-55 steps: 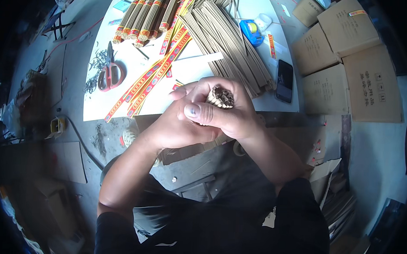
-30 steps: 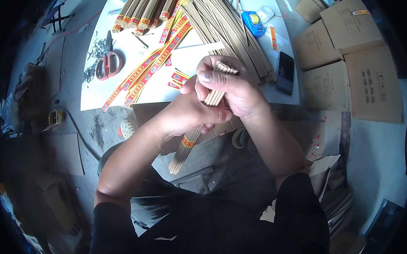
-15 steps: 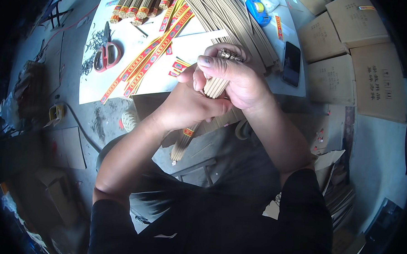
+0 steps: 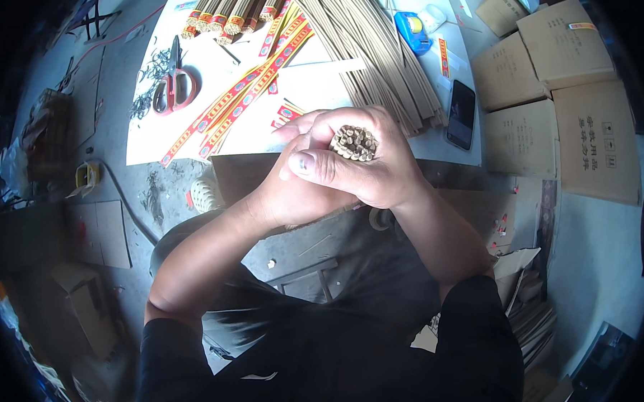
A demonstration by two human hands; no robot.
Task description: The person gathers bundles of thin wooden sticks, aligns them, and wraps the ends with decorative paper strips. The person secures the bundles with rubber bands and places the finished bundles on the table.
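A bundle of thin brown incense sticks [image 4: 354, 143] stands between my hands with its cut ends facing up at me. My right hand [image 4: 385, 176] is wrapped round the top of it, the thumb stretched across the front. My left hand [image 4: 288, 189] is closed against the bundle lower down, partly under the right thumb. Its inner fingers and the sticks' lower length are hidden. Just past my hands, on the white table [image 4: 148, 139], lie red and yellow paper label strips [image 4: 251, 90] and a loose pile of incense sticks [image 4: 375, 56].
Banded bundles of sticks [image 4: 233, 10] lie at the table's far left. Red-handled scissors [image 4: 174, 87] rest near the left edge. On the right are a blue tape dispenser [image 4: 413, 32] and a black phone [image 4: 461, 114]. Cardboard boxes [image 4: 601, 134] stand beyond the table's right side.
The bundle has turned from a slant to nearly end-on, and its banded lower end has gone out of sight. Both hands have come slightly lower in the picture.
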